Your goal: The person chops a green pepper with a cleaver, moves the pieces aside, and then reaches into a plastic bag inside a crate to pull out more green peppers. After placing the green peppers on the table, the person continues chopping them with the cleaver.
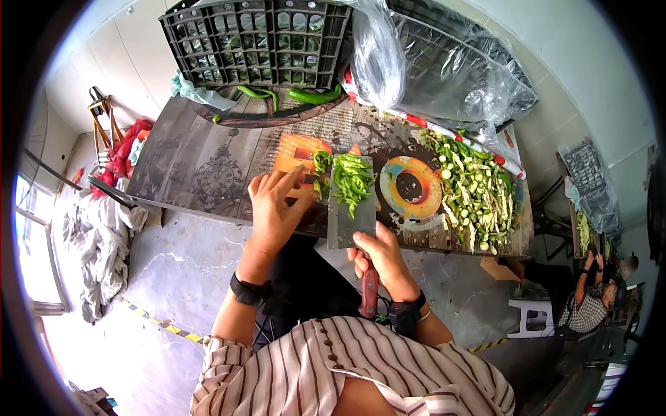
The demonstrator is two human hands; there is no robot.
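Observation:
My right hand (388, 260) grips the dark red handle of a cleaver (343, 232). Its wide blade lies flat and carries a heap of chopped green pepper (352, 179). To the left, my left hand (276, 211) is empty, fingers apart and bent, over the near edge of an orange cutting board (290, 154). A few more green pieces (321, 161) lie on that board, close to my left fingertips. The blade hides part of the board's right side.
A large pile of cut green peppers (479, 197) covers the table's right end. Behind stand a black crate (257, 45) and a plastic-covered container (451, 73). Whole green peppers (316, 96) lie before the crate. Another person (586, 312) sits far right near a white stool (531, 319).

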